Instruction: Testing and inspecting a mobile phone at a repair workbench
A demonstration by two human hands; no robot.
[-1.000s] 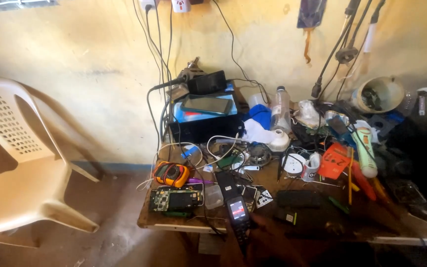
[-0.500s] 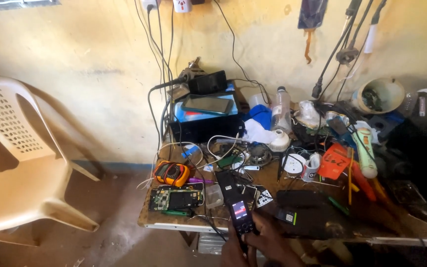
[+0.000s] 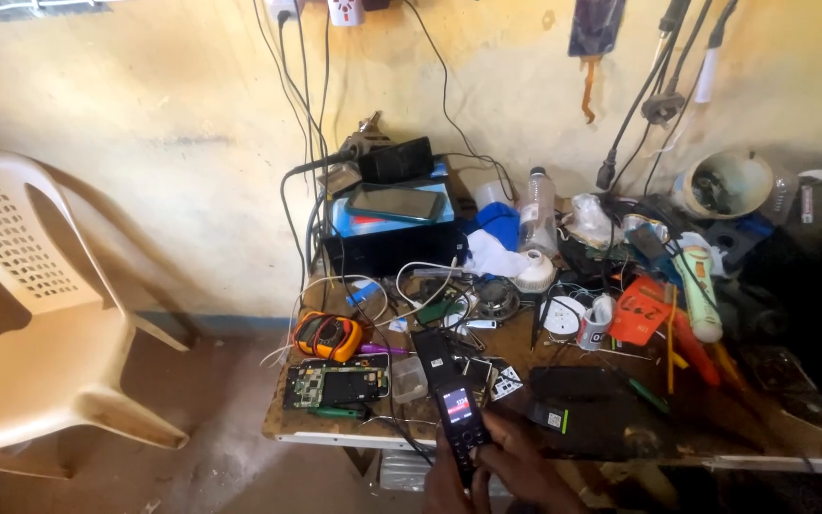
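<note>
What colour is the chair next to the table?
The plastic chair is cream, almost beige, with small holes across its back. The head view shows it best.

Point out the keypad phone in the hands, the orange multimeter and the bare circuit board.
keypad phone [image 3: 459, 419], head view, on its lit screen and upper keys.
orange multimeter [image 3: 328, 335], head view, on its dial face.
bare circuit board [image 3: 335, 385], head view, on the board's middle.

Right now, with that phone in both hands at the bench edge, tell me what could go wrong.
The lit keypad phone sits over the table's front edge; a slip from the right hand or left hand might drop it to the floor. The bare circuit board and loose white cable nearby could snag or get knocked.
</note>
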